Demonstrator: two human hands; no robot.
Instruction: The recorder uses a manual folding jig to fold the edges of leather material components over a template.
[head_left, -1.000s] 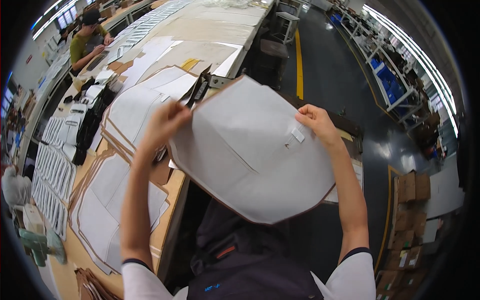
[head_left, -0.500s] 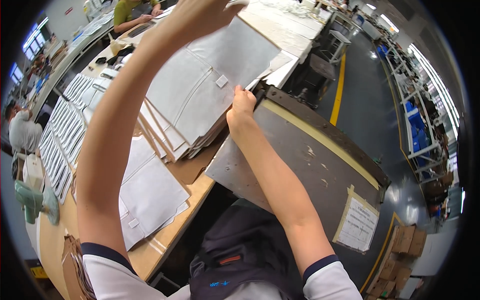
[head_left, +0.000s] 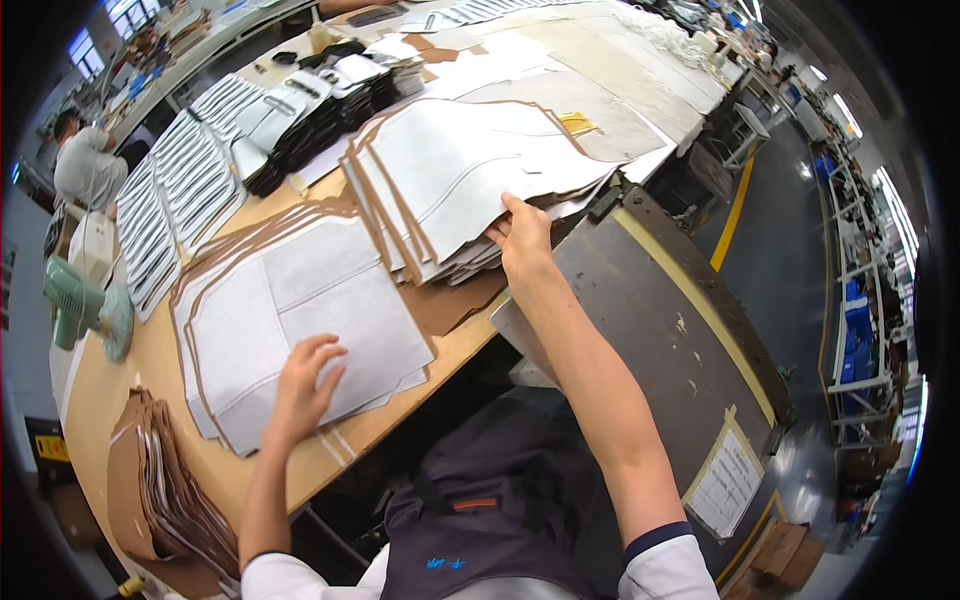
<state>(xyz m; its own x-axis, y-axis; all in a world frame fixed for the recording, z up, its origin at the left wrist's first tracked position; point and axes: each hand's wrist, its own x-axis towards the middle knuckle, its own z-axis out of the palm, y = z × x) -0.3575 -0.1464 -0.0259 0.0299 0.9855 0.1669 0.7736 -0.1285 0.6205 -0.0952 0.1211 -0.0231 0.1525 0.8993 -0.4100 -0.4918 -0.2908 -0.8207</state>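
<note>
My left hand [head_left: 308,385] hovers with fingers apart and slightly curled over the lower stack of white panels with brown edges [head_left: 310,300] on the wooden table. My right hand [head_left: 520,235] grips the near edge of the upper stack of similar white panels [head_left: 450,150], which rests farther back on the table. Just right of that hand is a grey metal plate [head_left: 600,300] with a dark rail, a pale yellow strip and a taped paper sheet. A fanned bundle of brown pieces [head_left: 160,500] lies at the lower left.
A green fan [head_left: 80,305], rows of striped grey pieces [head_left: 185,190] and dark stacked pieces [head_left: 300,130] fill the table's left and back. A seated person [head_left: 85,165] is at left. An aisle [head_left: 740,240] with white shelving [head_left: 860,290] and cardboard boxes [head_left: 775,555] runs at right.
The large panel held up in both hands is now down on the upper stack. My left hand has dropped from high ahead to over the lower stack, and the view has turned slightly.
</note>
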